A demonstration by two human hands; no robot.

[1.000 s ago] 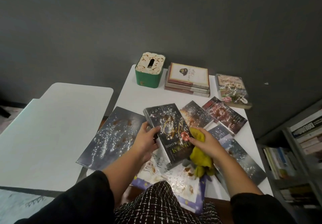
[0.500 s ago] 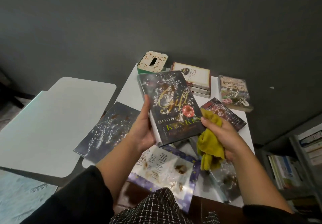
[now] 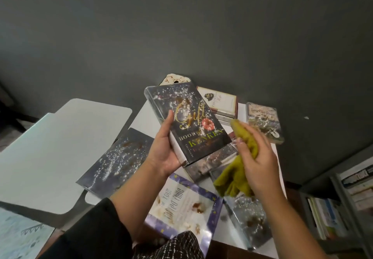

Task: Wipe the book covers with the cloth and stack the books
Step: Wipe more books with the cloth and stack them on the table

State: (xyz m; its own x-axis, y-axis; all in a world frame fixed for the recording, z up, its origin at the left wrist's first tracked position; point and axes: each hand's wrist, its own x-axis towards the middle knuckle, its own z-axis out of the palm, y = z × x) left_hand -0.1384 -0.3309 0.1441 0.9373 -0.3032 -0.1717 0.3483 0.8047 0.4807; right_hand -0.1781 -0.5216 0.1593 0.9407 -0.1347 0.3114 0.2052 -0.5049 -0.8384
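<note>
The Gift book (image 3: 187,121) sits higher above the table (image 3: 141,117) than before, gripped in my left hand (image 3: 164,151); my right hand (image 3: 256,158) clutches the cloth (image 3: 240,170) just beside it.

Books (image 3: 119,161) crowding table (image 3: 141,117)

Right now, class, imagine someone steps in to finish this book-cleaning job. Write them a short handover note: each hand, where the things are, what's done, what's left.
Left hand grips the dark Gift book, raised above the white table, cover up and speckled with white dust.
Right hand holds the yellow cloth bunched beside the book, not on the cover.
Dirty books lying flat: a large dark book at left, a purple-bordered book nearest, more under the hands.
A small stack sits at the far edge.
Left: wipe the Gift book, stack it, then the rest.
</note>
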